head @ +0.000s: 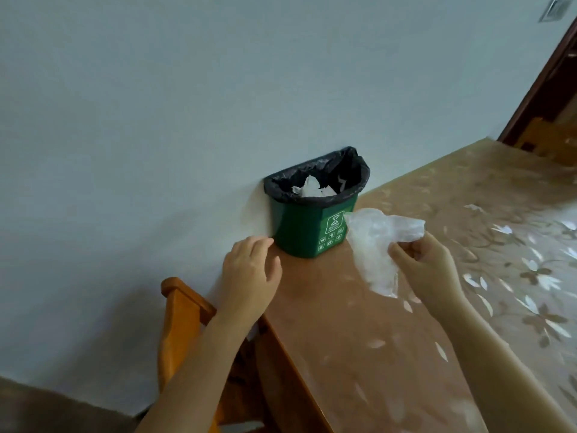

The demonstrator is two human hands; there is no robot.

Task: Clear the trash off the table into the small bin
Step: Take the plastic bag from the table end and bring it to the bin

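Note:
A small green bin [307, 231] lined with a black bag stands on the table against the wall. Crumpled white paper [309, 188] lies inside it. My right hand [420, 256] pinches a crumpled clear plastic bag [376, 245], held in the air just right of the bin's front. The bag hangs down toward the table. My left hand [251, 270] hovers at the table's edge just left of the bin's base, fingers apart, holding nothing.
The table [359, 339] carries a brown cover with a flower pattern. A wooden chair back [181, 310] stands at the table's left end near the wall. A dark door frame [543, 76] rises at the far right.

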